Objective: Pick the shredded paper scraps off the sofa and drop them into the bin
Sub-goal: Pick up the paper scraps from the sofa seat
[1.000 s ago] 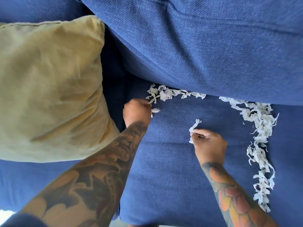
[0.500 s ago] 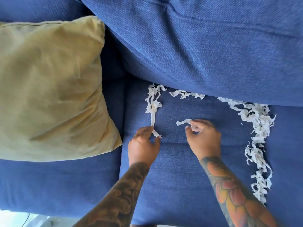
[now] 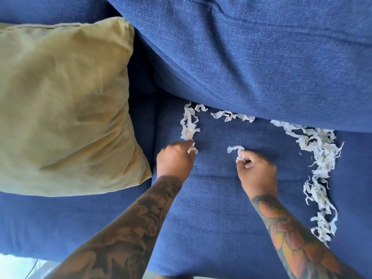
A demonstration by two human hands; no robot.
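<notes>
Far left: a yellow-green cushion [image 3: 66, 105] leans on the blue sofa [image 3: 211, 208], clear of the paper.

Left-centre: a short clump of scraps [image 3: 189, 125] lies on the seat near the back cushion [image 3: 251, 53]. Its lower end runs into the left hand [image 3: 174, 161]. The fingers are curled and pinch the tail of that clump at the fingertips. The hand sits low on the seat fabric.

Centre: a small loose strip [image 3: 231, 115] lies along the fold where the seat meets the back cushion, apart from both hands.

Right-centre: the right hand [image 3: 255, 170] is curled too, pinching a single curled strip [image 3: 235, 150] that loops up and to the left of the fingers.

Right: the biggest share, a long trail of paper [image 3: 320, 164], starts at the fold and runs down the right side of the seat toward the front edge. Nothing touches it.

Progress, judged from the layout: early to middle. The middle of the seat between the hands is bare of paper, but three deposits remain on the sofa, the right trail being the bulk. Both hands carry only a few strips. No bin is in view, so no drop can be confirmed and its position cannot be told.
</notes>
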